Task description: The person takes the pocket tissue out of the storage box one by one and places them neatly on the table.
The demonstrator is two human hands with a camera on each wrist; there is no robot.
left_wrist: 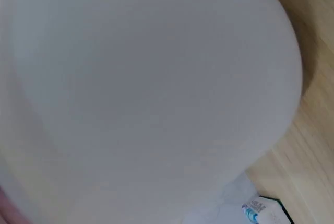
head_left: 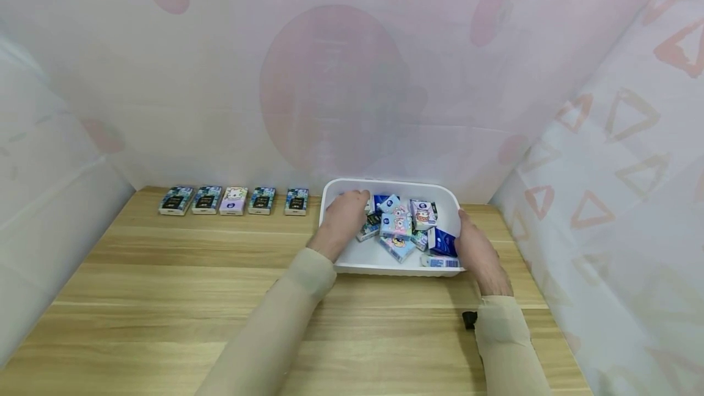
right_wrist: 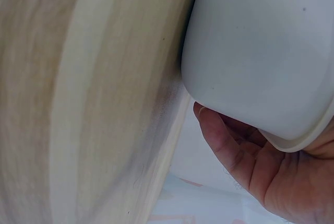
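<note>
Under the tray rim [right_wrist: 295, 143], fingers [right_wrist: 223, 140] show; right wrist view only.

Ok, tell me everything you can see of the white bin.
The white bin is a shallow, open rectangular container with rounded corners, smooth walls and a protruding rim, apparently plastic. It sits upright towards the back of the wooden table, partly filled with a loose jumble of small printed packets. The right hand grips its right end; the left hand reaches in over the left end, whether touching it I can't tell.
</note>
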